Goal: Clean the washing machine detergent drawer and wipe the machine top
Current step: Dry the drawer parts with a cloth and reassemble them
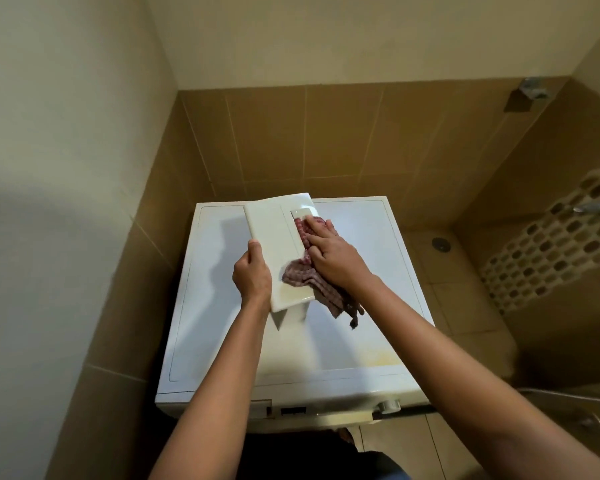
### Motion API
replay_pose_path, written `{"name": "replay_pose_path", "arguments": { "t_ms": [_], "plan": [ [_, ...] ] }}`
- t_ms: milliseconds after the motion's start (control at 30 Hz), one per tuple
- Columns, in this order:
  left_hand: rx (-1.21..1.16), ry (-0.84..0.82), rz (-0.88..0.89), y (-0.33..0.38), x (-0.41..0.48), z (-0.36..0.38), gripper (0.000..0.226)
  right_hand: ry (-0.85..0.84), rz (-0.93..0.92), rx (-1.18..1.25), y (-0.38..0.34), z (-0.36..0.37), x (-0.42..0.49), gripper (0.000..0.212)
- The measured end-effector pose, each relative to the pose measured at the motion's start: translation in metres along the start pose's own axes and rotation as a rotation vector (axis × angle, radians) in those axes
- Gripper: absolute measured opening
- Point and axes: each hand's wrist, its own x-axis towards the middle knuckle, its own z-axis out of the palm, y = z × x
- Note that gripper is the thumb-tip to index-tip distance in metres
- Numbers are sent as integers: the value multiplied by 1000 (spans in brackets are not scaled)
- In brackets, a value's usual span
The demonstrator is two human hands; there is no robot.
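The drawer-cleaning step was in hand. The detergent drawer (274, 244) was out of the machine and held just above the washing machine top (378, 271), over its rear-left part, with the pale front panel facing up and the body hanging below toward the top. The left hand (252, 271) grasped the drawer's left edge, thumb on the upper face and fingers curled underneath. The right hand (333, 252) lay with fingers fairly straight, pressing a reddish checked cloth (305, 275) onto the panel at its recessed handle. The cloth's loose tail hung off the drawer's right side toward the middle of the top. Whether the drawer's lower corner touched the top could not be told from this angle.

By my reading, only the outer face was being wiped. The compartments were turned away from view, so their state could not be judged. The next move probably called for turning the drawer in the left hand to bring the compartments up, then working the cloth into the corners.

The machine top itself looked not yet wiped: a yellowish stain (371, 358) showed near its front-right edge. Wiping it would call for the drawer to go back into the front of the machine, below the top's front-left corner, or be set aside.
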Motion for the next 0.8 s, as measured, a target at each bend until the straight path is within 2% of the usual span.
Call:
{"name": "replay_pose_path", "arguments": {
  "t_ms": [133, 300, 467, 700, 800],
  "plan": [
    [20, 34, 11, 0, -1, 0, 38, 98, -48, 83, -1, 7, -23, 36],
    [31, 31, 18, 1, -4, -1, 38, 330, -170, -7, 5, 25, -42, 48],
    [34, 50, 10, 0, -6, 0, 40, 564, -203, 16, 12, 38, -51, 39],
    [2, 34, 13, 0, -10, 1, 36, 691, -304, -177, 14, 56, -66, 32],
    [-41, 29, 1, 0, -10, 2, 37, 562, -484, -285, 2, 58, -73, 35]
  ]
}}
